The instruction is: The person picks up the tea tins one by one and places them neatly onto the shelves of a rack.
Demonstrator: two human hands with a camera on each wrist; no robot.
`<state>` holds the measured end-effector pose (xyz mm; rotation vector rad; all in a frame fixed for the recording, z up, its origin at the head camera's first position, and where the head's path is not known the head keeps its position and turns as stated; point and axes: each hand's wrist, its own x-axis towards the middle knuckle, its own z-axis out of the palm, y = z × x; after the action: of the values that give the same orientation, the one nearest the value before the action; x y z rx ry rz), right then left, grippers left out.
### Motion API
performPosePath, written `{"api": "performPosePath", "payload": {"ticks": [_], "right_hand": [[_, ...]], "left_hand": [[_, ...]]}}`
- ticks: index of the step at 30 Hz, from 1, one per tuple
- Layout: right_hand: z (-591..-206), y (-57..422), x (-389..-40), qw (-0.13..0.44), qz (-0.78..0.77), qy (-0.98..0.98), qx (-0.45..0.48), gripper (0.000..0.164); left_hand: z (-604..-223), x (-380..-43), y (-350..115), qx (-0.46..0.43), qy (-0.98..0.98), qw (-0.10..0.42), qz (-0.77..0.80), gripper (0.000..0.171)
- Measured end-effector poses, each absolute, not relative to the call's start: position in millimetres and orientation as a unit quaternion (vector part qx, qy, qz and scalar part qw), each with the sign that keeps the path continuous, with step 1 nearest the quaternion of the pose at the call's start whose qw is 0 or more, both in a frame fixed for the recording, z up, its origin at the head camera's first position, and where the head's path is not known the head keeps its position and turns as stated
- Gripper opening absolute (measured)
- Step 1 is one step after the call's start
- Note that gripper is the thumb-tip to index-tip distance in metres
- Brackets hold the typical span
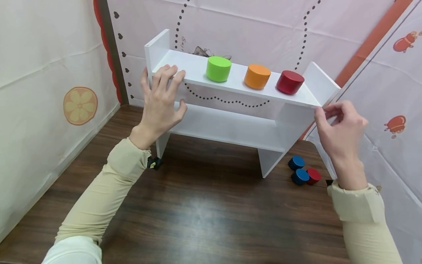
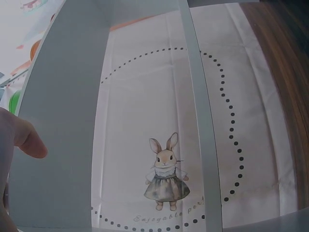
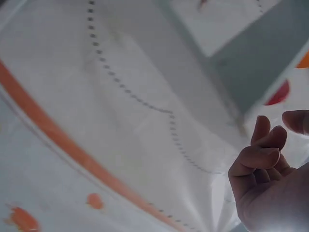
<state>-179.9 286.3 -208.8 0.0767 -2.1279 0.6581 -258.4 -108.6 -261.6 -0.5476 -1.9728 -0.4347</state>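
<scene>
A white two-level shelf (image 1: 227,126) stands on the table. My left hand (image 1: 161,99) lies at the left end of its upper board, fingertips over the front edge and the thumb held apart. In the left wrist view that thumb (image 2: 30,140) shows against the board's underside. My right hand (image 1: 344,128) is at the board's right front corner, fingers bent. The right wrist view shows a gap between thumb and fingers, with nothing in it; contact with the corner is unclear. On the upper board sit a green cylinder (image 1: 218,69), an orange cylinder (image 1: 257,77) and a red cylinder (image 1: 289,83).
To the right of the shelf, two blue cylinders (image 1: 300,176) and another red cylinder (image 1: 314,176) lie close together on the dark wooden table (image 1: 204,216). Printed cloth (image 1: 250,33) hangs behind the shelf and along both sides.
</scene>
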Motion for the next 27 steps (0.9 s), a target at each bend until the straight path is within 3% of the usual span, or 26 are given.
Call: {"api": "performPosePath", "payload": {"ticks": [6,15,22,27], "right_hand": [[-263,331,-173,0.366,0.234,-0.899,-0.057,0.037],[-348,382,-166,0.136,0.160,-0.968,-0.136,0.062],[-382,400,-170,-0.023,0.141,-0.973,-0.183,0.074],[-393,406,-175,-0.049,0.146,-0.969,-0.195,0.073]], "left_hand": [[-260,-259,-105,-0.230,-0.818,0.496,-0.176,0.064],[-260,-257,-107,-0.223,-0.823,0.493,-0.176,0.064],[-261,-256,-109,-0.221,-0.823,0.495,-0.173,0.064],[-261,-257,-108,-0.222,-0.822,0.494,-0.174,0.064]]}}
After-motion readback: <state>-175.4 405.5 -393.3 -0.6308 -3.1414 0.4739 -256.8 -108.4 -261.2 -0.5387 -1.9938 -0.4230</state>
